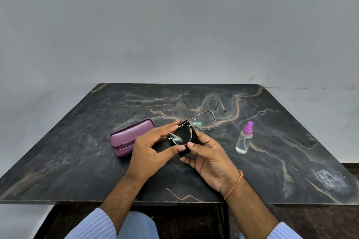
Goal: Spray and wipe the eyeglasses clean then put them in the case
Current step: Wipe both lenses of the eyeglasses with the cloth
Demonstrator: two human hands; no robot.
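Thin metal-framed eyeglasses are held above the table, their temples unfolded and pointing away from me. My left hand pinches the near lens rim between thumb and fingers. My right hand holds a black cloth behind and under that same lens, thumb pressing at its lower edge. The far lens sticks out free to the upper right. A purple eyeglass case lies open on the table, partly hidden by my left hand. The clear spray bottle with a purple nozzle stands upright to the right.
The dark marbled table runs wide on both sides, its near edge just above my lap. A plain grey wall stands behind. My striped sleeves show at the bottom, and a thin orange thread circles my right wrist.
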